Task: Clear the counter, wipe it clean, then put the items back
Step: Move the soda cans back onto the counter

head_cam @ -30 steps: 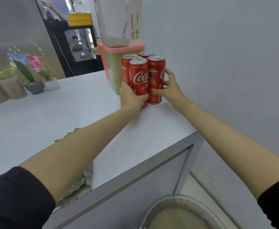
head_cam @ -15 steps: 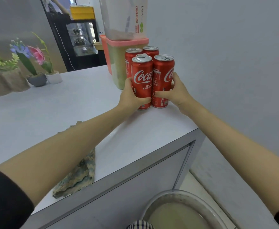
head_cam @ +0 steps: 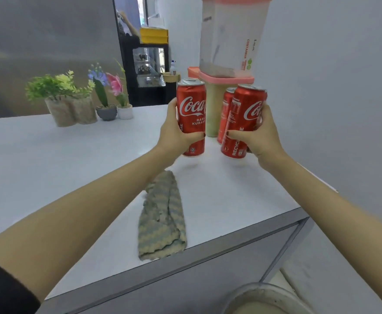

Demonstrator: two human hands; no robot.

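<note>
Closest of all, a round metal bowl sits low down, below the front edge of the counter. On the counter, near that edge, lies a folded cloth. No hand touches it.

A bit further on are the two hands. The left hand has its fingers wrapped around a red can. The right hand is wrapped around a second can, which leans a little. Both look lifted just off the top, with soft shadows under them. A third can peeks out behind. I cannot tell if it is standing or held too.

Behind the cans is a green tub with a pink lid, and a clear box sits on it. Far off on the left are small plant pots.

I think the cans are being cleared away for wiping. To do it well, squeeze each can firmly and hold it straight. Do not bump the tub stack. Put the cans somewhere off the part to be wiped.
</note>
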